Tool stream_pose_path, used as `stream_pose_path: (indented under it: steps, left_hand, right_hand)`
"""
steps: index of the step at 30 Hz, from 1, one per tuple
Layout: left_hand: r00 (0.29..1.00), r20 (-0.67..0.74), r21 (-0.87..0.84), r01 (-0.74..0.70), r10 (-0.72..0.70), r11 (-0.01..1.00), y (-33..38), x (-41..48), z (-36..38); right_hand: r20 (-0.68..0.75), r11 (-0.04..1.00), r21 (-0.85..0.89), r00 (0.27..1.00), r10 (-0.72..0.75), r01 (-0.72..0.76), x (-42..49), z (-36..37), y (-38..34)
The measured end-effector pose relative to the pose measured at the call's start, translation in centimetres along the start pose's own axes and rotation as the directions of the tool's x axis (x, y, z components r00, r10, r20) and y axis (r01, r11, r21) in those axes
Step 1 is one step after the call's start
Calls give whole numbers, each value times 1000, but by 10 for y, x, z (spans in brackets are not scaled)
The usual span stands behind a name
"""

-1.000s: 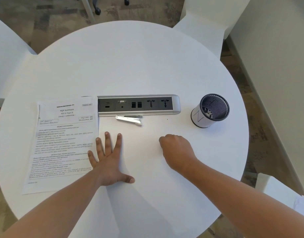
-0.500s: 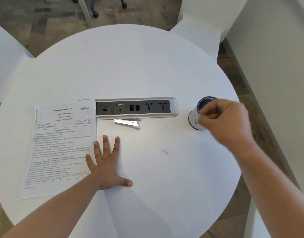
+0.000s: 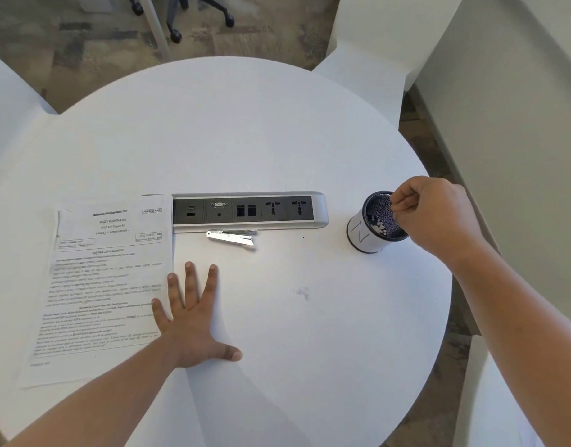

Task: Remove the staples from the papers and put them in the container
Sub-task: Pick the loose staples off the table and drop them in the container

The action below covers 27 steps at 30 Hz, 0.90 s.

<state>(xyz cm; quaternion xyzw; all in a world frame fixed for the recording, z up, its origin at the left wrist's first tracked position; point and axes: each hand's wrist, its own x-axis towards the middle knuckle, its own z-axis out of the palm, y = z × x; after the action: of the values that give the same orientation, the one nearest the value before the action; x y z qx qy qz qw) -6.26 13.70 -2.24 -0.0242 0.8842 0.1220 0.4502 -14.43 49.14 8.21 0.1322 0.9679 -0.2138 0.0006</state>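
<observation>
My right hand (image 3: pixel 435 214): fingertips pinched together over the container (image 3: pixel 376 225)'s mouth; the staple is too small to see. My left hand (image 3: pixel 189 321): spread flat on the table (image 3: pixel 245 130), little finger on the papers (image 3: pixel 106 282).

Staples: judged light, stiff, sharp-ended; pinch at the crown.

Legible: "KANNADA", "Paper II"; "N" on the container.

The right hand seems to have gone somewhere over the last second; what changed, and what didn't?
The right hand left the table in front of the person and swung right to the container, where its pinched fingertips now sit over the rim. Whether it holds a staple is too small to tell. The left hand stayed flat beside the papers, and the staple remover stayed put.
</observation>
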Motion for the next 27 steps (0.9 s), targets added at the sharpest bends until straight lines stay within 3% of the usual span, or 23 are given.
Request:
stream_pose_path:
  steps: [5,10,14,20,24,27]
  left_hand:
    - [1000,0,1,-1,1,1000,0,0,0]
    - [1000,0,-2,-3,3,1000,0,1,-1]
    - [1000,0,-2,-1,1,1000,0,1,0]
    - [1000,-6,-14,2,-2,1000,0,1,0]
    - [1000,-9,-21,-9,8,1000,-1,1,1]
    - [1000,-17,-21,-8,8,1000,-1,1,1]
  right_hand:
    - [91,997,-54,995,-49,54,-1,0,-3]
    - [-48,984,157,996,-74,80,-18,4,-21]
    - [99,958,258,983,-155,125,-47,42,-35]
    - [394,940,89,855,-337,329,-87,128,-35]
    - [361,803,10,747,-558,596,-98,141,-29]
    - [347,735,-12,692,-633,678,-99,133,-14]
